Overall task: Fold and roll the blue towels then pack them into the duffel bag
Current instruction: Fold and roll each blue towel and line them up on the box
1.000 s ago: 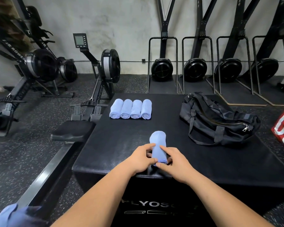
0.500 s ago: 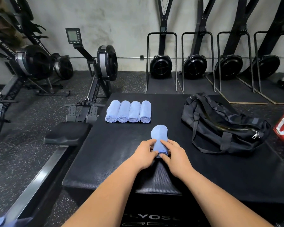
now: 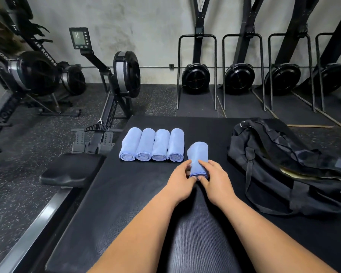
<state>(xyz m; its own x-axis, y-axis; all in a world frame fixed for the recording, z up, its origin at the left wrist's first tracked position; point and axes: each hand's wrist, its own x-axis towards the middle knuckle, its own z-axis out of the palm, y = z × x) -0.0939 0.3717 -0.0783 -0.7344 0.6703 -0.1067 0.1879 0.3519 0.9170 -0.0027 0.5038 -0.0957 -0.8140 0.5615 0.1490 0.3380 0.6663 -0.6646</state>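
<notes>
Head view: your left hand [image 3: 180, 179] and right hand [image 3: 215, 179] pinch the fifth rolled towel [image 3: 198, 157] on the surface [image 3: 138, 194], beside four rolls [image 3: 152, 144]. Soft, light cloth unrolls easily; hold its loose near end.

The single head view looked forward and down from above a black padded platform [image 3: 126, 194]; the wide lens bent the edges; both forearms entered from the bottom edge, near the lens; the platform filled the lower middle; rowing machines [image 3: 124, 75] and a grey wall [image 3: 146, 26] stood farther ahead.
</notes>
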